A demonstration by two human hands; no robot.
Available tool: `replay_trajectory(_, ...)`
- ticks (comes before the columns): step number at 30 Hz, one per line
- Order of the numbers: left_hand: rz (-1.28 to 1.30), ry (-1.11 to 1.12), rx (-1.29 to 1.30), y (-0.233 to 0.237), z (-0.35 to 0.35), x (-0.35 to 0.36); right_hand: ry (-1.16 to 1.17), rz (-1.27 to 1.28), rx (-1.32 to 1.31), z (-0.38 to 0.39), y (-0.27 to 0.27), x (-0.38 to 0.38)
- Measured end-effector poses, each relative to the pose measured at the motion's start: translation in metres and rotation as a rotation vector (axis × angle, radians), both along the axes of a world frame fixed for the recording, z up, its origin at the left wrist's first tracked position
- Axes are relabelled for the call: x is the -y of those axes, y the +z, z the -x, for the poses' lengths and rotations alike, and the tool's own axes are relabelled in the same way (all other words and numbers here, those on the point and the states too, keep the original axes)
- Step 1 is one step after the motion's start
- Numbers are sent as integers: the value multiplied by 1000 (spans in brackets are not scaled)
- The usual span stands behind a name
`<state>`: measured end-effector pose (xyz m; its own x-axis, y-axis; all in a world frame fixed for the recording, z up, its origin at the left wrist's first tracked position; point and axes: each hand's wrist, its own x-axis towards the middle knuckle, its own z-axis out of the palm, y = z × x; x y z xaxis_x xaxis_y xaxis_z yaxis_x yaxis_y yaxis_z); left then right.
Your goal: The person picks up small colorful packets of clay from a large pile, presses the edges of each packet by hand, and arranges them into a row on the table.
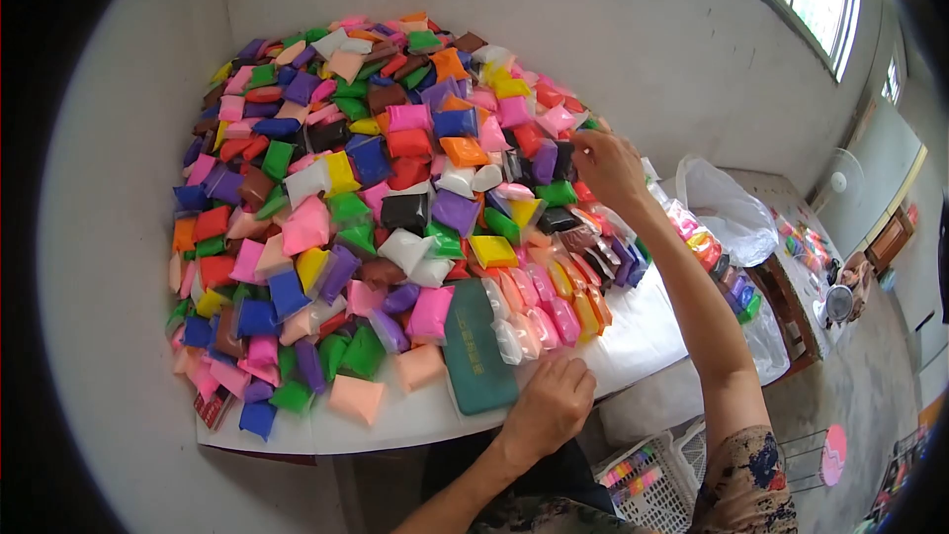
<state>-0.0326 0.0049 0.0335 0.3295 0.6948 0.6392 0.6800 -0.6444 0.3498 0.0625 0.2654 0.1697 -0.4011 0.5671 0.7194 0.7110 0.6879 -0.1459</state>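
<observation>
A big heap of small, soft, plastic-wrapped packets (306, 227) in many colours covers the white table. My right hand (605, 163) reaches to the heap's right side, its fingertips pinched at the edge of a black packet (565, 161), beside a purple packet (544, 163). At the table's front edge is my left hand (550, 401), fingers curled in; what they hold, if anything, is hidden. Just beyond it lie neat rows of packets in white, peach, pink, yellow and orange (539, 302). A dark green book or flat case (481, 356) lies left of these rows, partly under packets.
White paper (647, 326) covers the tabletop at right. Past my right forearm are more lined-up packets (712, 252) and a clear plastic bag (727, 208). Below stands a white basket (657, 494) with colourful items. Walls stand behind and left of the heap.
</observation>
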Motion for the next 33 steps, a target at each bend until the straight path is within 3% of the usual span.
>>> replay_trajectory(4,-11,-3,13,-3,-1,-2,-25,-106,150,39,3,-32)
replay_trajectory(8,-12,4,11,-1,-1,-1,-254,-123,545,64,-1,-48)
replay_trajectory(14,-41,26,-11,-4,-2,-2,-316,74,584,86,-5,-58)
replay_trajectory(23,-12,40,-27,-3,-3,0,-229,203,463,89,2,-67)
replay_trajectory(33,-51,52,-10,1,-3,-2,-276,210,352,81,6,-71)
